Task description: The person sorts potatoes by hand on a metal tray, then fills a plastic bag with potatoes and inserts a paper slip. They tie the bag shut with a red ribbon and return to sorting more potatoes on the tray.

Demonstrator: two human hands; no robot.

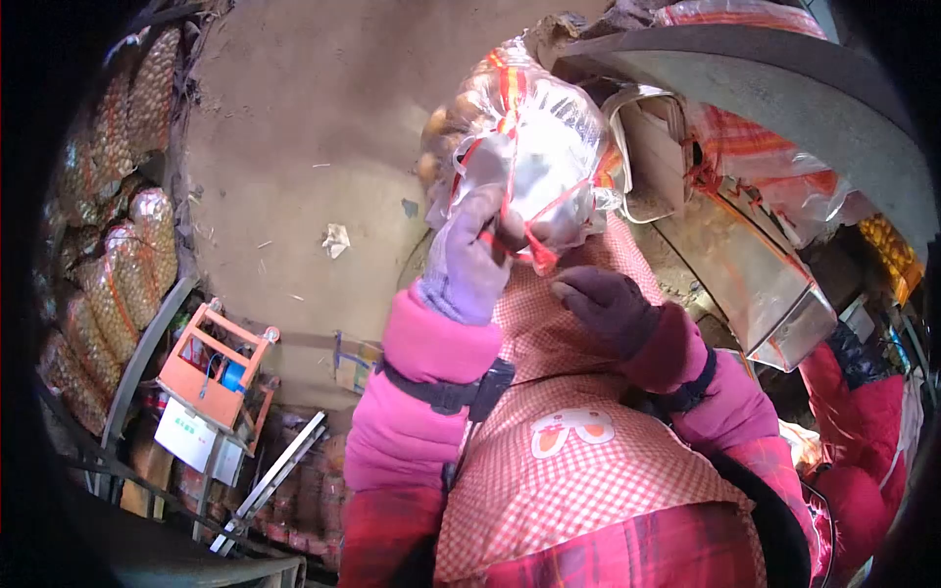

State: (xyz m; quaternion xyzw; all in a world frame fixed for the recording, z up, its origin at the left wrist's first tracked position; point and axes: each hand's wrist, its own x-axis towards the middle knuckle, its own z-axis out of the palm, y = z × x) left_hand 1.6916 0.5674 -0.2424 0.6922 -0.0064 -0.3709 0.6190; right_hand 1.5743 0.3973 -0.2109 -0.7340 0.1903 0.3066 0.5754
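A bulging clear bag (578, 122) of round produce bulks large beyond a worker's checked apron (588, 480), beside a stretch of brown floor (294, 118); what carries the bag is hidden beneath it. The bag's long axis appears to run away from the body, its gathered end turned toward the worker and its rounded bulk on the far side, toward the far edge of the floor. How upright it stands cannot be told from overhead.

The left hand (469, 260) is the nearer to the bag, up against the left side of the gathered end, its thumb and fingers closed on the plastic and the red cord (514, 181) there. The right hand (610, 309) sits to the right and a little closer to the body, just beside the gathered end, its fingers curled in; whether a strand is caught between them cannot be told.

Smallest of all, a bunched red knot (542, 258) lies between the two hands, at the bag's near end, above the apron's upper part, with lengths of cord slanting away over the shiny plastic.
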